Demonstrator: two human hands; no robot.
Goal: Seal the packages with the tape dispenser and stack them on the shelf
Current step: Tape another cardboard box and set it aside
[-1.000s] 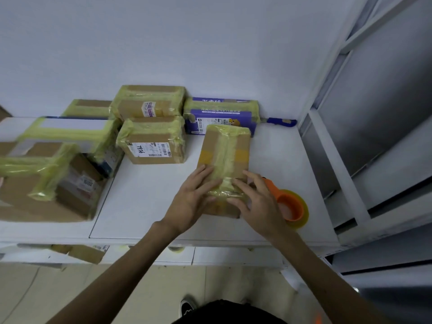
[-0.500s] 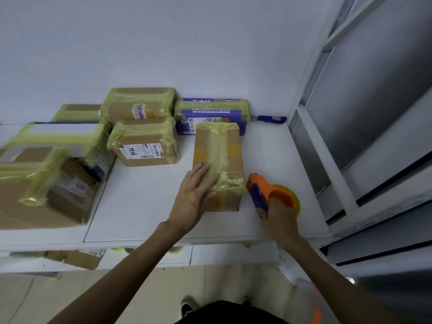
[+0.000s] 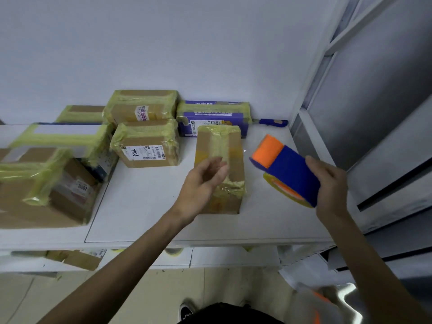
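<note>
A narrow cardboard package (image 3: 231,155) wrapped in yellow-green tape lies on the white table (image 3: 145,206), its long side pointing away from me. My left hand (image 3: 201,181) hovers over its near end with loosely bent fingers, holding nothing. My right hand (image 3: 329,183) grips the blue and orange tape dispenser (image 3: 287,169), lifted off the table to the right of the package. The yellow tape roll shows beneath the dispenser.
Several taped packages stand at the back and left: a labelled box (image 3: 146,146), a purple box (image 3: 212,118), a large box (image 3: 42,185). A blue-handled tool (image 3: 273,123) lies by the wall. A grey metal shelf frame (image 3: 332,94) rises at the right.
My right hand has picked the tape dispenser up off the table and raised it. My left hand has lifted off the package top, its fingers now bent above it.
</note>
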